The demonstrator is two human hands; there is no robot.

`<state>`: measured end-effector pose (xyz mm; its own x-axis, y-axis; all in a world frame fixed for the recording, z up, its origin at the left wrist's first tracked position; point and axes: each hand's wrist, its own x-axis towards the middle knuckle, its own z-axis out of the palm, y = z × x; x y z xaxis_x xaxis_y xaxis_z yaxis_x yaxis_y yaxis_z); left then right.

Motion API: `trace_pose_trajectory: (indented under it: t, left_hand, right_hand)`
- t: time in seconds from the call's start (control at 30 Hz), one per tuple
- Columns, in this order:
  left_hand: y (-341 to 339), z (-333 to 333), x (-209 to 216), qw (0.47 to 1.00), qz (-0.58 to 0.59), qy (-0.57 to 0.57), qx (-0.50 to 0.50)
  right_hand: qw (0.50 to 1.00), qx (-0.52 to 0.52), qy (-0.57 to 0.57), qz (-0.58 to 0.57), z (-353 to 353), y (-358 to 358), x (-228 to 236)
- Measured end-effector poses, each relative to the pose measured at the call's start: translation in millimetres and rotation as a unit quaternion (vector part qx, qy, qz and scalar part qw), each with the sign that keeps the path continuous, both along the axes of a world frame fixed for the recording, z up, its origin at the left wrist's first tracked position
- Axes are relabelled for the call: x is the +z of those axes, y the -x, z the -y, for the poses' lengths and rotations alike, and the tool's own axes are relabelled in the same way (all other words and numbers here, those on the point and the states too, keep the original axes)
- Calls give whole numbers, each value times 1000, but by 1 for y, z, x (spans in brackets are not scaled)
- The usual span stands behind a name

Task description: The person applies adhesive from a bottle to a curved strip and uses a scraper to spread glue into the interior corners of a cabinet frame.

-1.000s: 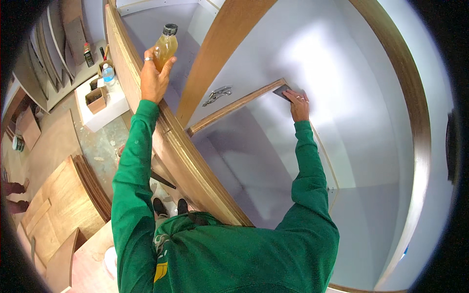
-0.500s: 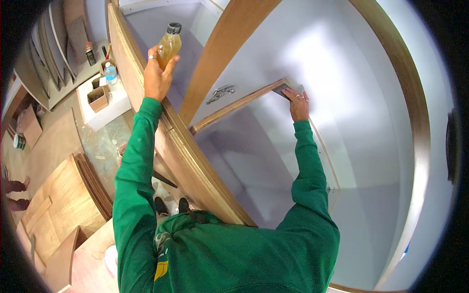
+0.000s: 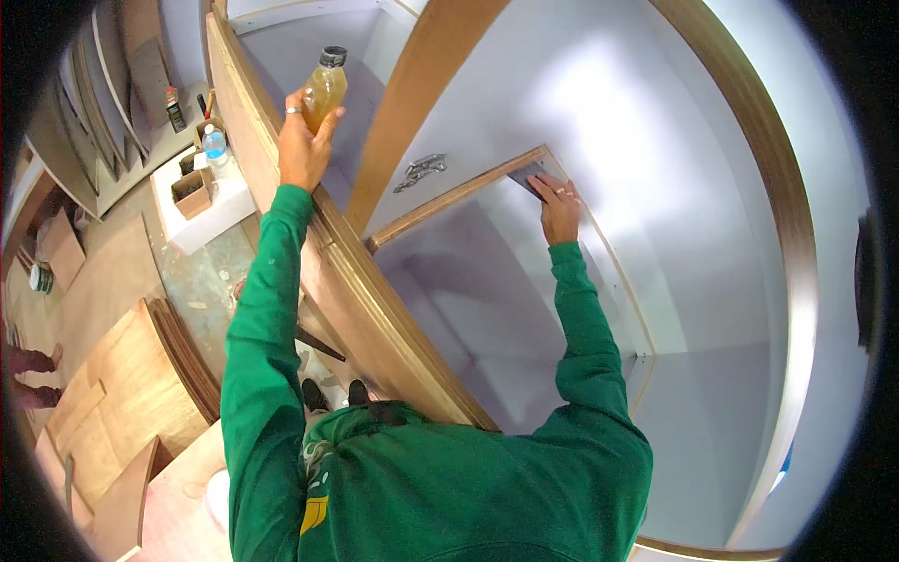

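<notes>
Raised at the upper middle, my left hand is closed round a clear plastic bottle with a black cap and a yellowish liquid inside. The bottle stands nearly upright, tilted a little to the right. To the right, my right hand presses a dark flat sheet, perhaps sandpaper, with its fingers over one side. That sheet lies at the far corner of a wood-edged opening in the pale cabinet interior. A metal clamp-like tool rests on the pale surface left of this opening.
A wooden cabinet edge runs between my arms, and a broad brown rail crosses above. On the left are a white block bearing a water bottle and small boxes, stacked plywood, and another person's legs.
My right hand has slid the dark sheet slightly left along the wooden edge, away from the corner. My left hand still holds the bottle in nearly the same place.
</notes>
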<state>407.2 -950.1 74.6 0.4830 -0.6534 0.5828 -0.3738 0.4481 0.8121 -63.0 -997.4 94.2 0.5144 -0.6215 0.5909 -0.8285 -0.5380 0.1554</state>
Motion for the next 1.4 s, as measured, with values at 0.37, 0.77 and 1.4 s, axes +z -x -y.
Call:
trace_pose_trajectory:
  t: [0.37,0.77,1.4]
  left_hand:
    - [6,-4,3,1000,6,-16,12]
    - [-7,0,3,997,-44,56,-39]
    - [17,-241,128,927,358,-53,-101]
  right_hand:
    - [1000,4,21,18,-39,-28,-14]
    - [592,91,-360,715,-124,-28,-12]
    - [359,192,-552,727,-217,-95,-3]
